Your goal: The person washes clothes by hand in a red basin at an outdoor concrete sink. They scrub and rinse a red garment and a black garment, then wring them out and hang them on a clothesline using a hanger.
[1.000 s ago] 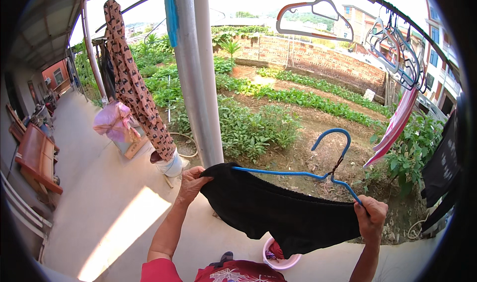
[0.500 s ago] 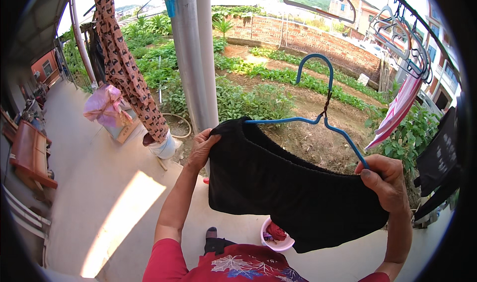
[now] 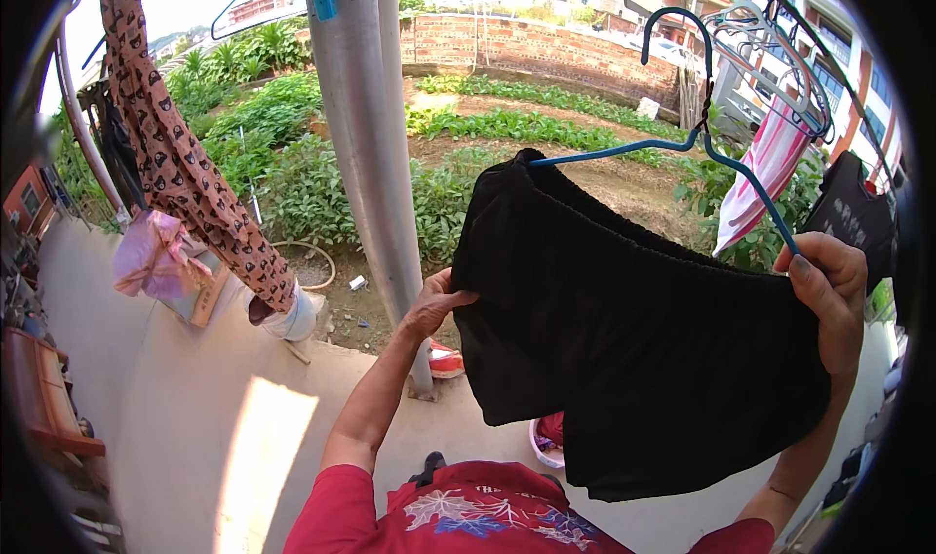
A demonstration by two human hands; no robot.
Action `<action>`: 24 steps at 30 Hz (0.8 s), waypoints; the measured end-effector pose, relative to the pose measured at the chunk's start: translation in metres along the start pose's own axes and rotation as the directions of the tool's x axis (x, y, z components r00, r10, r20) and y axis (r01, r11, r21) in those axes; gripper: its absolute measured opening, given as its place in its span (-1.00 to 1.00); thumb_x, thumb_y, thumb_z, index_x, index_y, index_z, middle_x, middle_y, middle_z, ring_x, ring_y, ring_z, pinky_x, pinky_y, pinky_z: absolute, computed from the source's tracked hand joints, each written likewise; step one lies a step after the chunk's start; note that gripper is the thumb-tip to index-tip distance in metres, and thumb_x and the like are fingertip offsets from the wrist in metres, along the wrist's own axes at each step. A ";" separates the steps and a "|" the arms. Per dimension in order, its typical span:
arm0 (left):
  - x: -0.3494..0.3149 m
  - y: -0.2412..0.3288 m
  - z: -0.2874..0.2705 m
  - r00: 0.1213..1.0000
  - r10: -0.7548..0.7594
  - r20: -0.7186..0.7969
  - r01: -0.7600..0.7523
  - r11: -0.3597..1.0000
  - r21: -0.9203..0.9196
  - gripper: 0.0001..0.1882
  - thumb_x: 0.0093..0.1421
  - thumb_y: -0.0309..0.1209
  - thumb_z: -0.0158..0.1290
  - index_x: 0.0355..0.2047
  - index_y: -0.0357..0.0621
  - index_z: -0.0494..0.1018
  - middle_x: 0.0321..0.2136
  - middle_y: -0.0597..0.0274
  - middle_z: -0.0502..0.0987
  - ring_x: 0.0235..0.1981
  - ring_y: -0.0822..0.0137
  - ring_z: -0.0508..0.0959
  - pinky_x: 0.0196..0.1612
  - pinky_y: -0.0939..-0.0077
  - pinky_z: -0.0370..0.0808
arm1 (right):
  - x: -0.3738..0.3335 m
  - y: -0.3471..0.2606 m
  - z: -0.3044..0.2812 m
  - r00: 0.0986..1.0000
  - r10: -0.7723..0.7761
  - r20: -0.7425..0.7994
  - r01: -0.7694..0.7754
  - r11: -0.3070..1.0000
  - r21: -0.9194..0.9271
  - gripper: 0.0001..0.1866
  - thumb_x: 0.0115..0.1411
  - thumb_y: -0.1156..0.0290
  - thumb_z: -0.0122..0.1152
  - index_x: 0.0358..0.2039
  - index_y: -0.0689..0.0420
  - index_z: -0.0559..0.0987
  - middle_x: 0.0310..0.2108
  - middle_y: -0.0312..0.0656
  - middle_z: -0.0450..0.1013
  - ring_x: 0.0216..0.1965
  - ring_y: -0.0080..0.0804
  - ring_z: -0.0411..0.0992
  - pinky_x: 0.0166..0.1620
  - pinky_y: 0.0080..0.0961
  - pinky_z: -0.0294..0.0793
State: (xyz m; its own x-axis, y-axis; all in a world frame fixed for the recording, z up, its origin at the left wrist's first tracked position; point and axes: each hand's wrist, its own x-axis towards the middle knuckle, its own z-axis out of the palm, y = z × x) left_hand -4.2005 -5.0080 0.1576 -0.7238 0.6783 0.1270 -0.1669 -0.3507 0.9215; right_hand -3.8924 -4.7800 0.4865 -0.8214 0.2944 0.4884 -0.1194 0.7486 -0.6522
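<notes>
A pair of black shorts (image 3: 634, 330) hangs spread out in front of me on a blue wire hanger (image 3: 624, 148). The hanger's arms run inside the waistband, and its hook stands free above, touching no rail. My left hand (image 3: 441, 303) pinches the left side of the shorts below the waistband. At the other end, my right hand (image 3: 829, 286) grips the waistband corner together with the hanger's lower right end. The fabric hides part of my right fingers.
A metal post (image 3: 366, 144) stands just beyond my left hand. Empty hangers (image 3: 770, 57) and a pink striped cloth (image 3: 765, 174) hang at right. Patterned trousers (image 3: 195, 164) hang at left. A basin (image 3: 546, 447) with clothes sits on the floor, partly behind the shorts.
Both hands and the shorts have shifted right in the picture as the view turned. My left hand has slid from the waistband corner down the side of the shorts.
</notes>
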 end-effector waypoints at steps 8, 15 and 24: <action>0.032 0.011 -0.009 0.996 -0.043 0.074 0.054 0.987 -0.153 -0.74 0.05 -0.41 0.20 -0.25 -0.22 0.51 -0.35 0.31 0.57 -0.33 0.52 0.52 -0.16 0.62 0.45 | 0.004 -0.037 0.018 0.988 0.131 -0.087 -0.134 0.990 -0.040 -0.81 0.16 0.39 0.13 -0.43 0.27 0.54 -0.63 -0.45 0.28 -0.59 -0.79 0.10 -0.51 -0.79 0.01; 0.050 -0.027 -0.033 0.987 0.118 -0.107 -0.103 0.985 0.137 -0.46 0.06 -0.16 0.21 -0.05 -0.19 0.32 -0.24 0.20 0.46 -0.28 0.45 0.48 -0.18 0.54 0.44 | 0.021 -0.066 0.056 0.994 0.088 -0.067 -0.086 0.996 0.028 -0.83 0.15 0.46 0.12 -0.49 0.31 0.52 -0.65 -0.43 0.28 -0.59 -0.78 0.13 -0.54 -0.74 0.06; -0.008 -0.008 0.011 0.926 0.365 -0.094 -0.233 0.751 0.618 -0.12 0.05 -0.16 0.19 0.26 0.00 -0.07 0.07 -0.04 0.06 0.06 0.07 0.23 0.00 0.21 0.33 | 0.116 -0.096 0.075 0.933 -0.294 -0.210 0.237 0.937 -0.256 -0.77 0.10 0.46 0.10 -0.61 0.34 0.50 -0.75 -0.36 0.27 -0.64 -0.67 0.18 -0.52 -0.54 0.20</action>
State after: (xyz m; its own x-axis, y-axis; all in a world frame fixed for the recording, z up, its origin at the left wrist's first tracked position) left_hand -4.1854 -5.0032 0.1530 -0.7942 0.4396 0.4195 0.4573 -0.0223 0.8890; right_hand -4.0177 -4.8622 0.5627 -0.6138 0.1796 0.7688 -0.1639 0.9236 -0.3466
